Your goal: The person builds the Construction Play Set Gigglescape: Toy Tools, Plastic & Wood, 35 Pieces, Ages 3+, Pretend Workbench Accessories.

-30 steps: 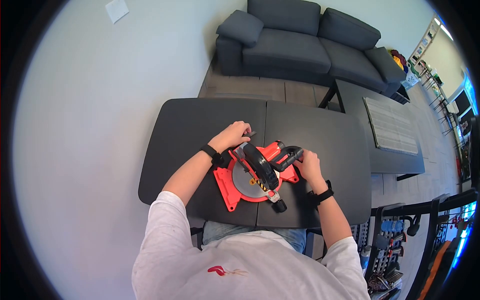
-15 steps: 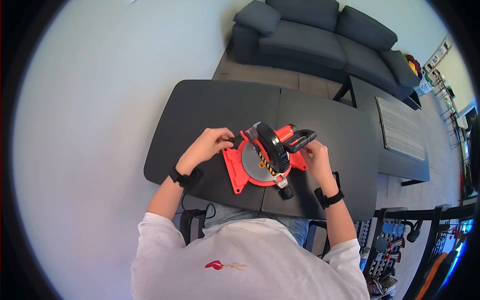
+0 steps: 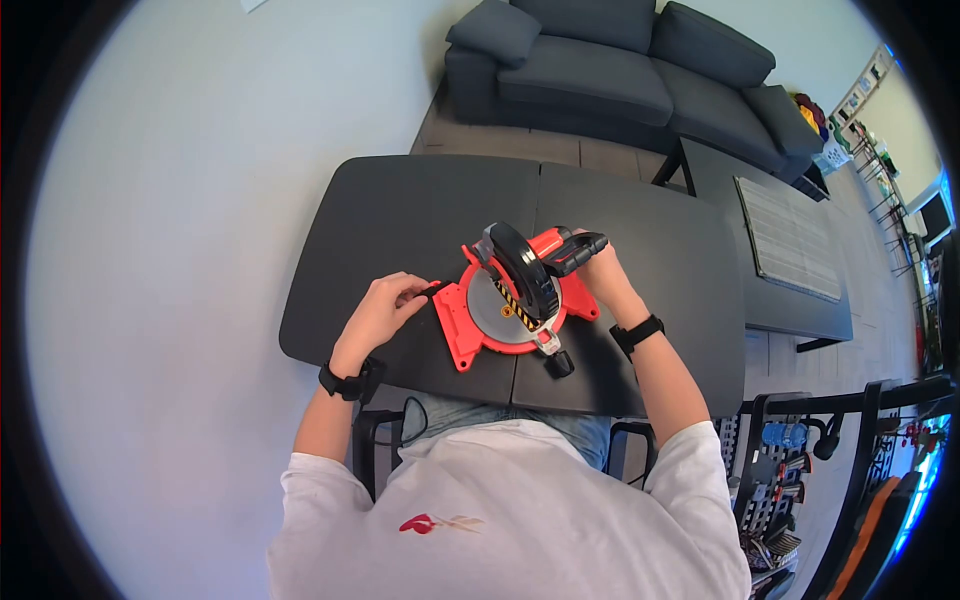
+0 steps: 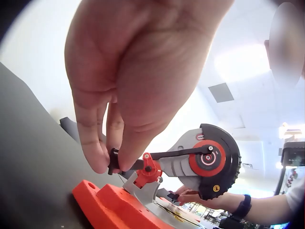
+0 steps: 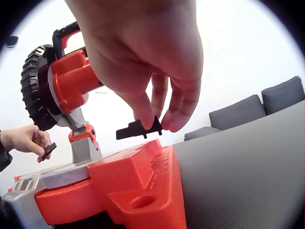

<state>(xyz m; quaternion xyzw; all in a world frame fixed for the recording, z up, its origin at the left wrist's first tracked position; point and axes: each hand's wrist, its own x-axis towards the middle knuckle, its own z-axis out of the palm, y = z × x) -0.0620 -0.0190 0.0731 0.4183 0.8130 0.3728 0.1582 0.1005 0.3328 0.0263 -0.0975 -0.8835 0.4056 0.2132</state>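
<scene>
A toy miter saw with a red base, grey turntable and black blade guard stands on the dark table. At the left end of its base, my left hand pinches a small black plastic piece between thumb and fingertips. On the opposite side, partly behind the black handle, is my right hand. Its thumb and fingers pinch a similar flat black piece with short pegs on its underside. This piece is held close over the red base wing.
The dark folding table has a seam down its middle. Beyond it stands a grey sofa. To the right are a lower table with a grey mat and a black rack of utensils. A white wall borders the left side.
My left hand has come from behind the saw toward me, to the left end of the base, with the black piece in its fingers. The right hand stays beside the saw's handle.
</scene>
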